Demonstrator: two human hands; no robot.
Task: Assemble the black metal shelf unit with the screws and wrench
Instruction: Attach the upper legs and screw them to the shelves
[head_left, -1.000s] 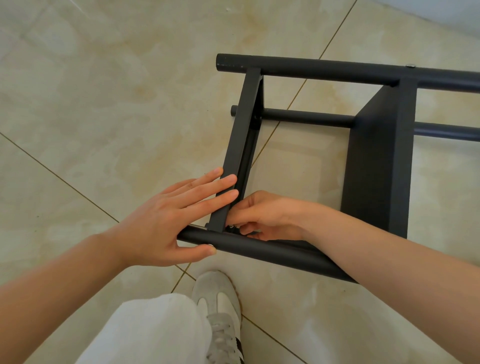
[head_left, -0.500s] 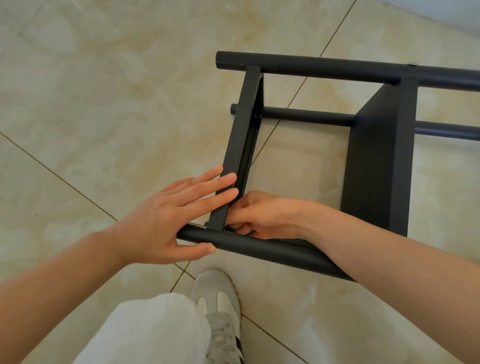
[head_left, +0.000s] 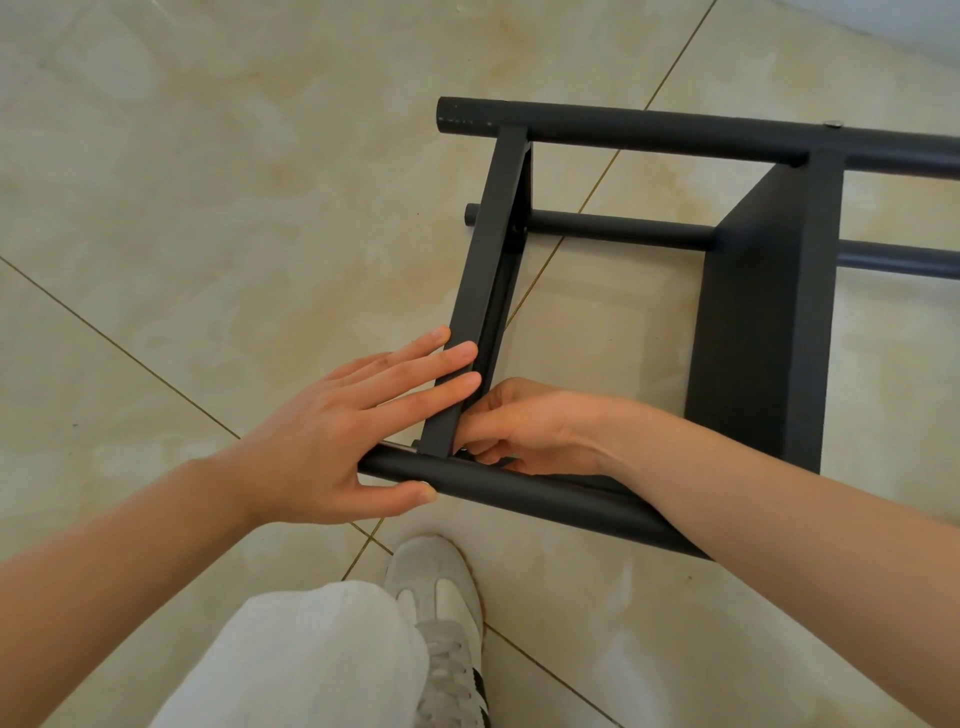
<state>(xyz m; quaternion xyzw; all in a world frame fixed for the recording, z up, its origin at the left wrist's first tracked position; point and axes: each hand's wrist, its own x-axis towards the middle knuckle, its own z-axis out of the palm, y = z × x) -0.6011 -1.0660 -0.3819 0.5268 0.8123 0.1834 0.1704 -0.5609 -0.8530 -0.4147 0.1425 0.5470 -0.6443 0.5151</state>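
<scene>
**A:** What has changed over the last second?

**B:** Hardly anything. The left hand (head_left: 332, 431) stays where it was, its fingers straight and pressed together, flat against the end shelf (head_left: 483, 270), with the thumb hooked under the near tube (head_left: 545, 499). The right hand (head_left: 530, 431) has only shuffled its curled fingers at the corner joint. They pinch a small thing with a metal glint, which I judge to be a screw (head_left: 460, 451).

**A:** So what does that mean for the job?

**B:** I think the screw is being started by hand while the left hand braces the joint. No wrench is in view, so tightening is probably yet to come.

**A:** Where is the shelf unit (head_left: 753, 322)?

**B:** It lies on its side on the tiled floor (head_left: 208, 182), spreading from the centre towards 1 and 3 o'clock. The person's shoe (head_left: 441, 587) is at 6 o'clock, just short of the near tube.

**A:** And its long axis?

**B:** It follows the tubes, roughly 9 o'clock to 3 o'clock, and the near one sags towards 4. The tube ends point to 9 o'clock, and the other end runs out of view at 3. A fitted screw head (head_left: 834, 123) shows on the far tube.
</scene>
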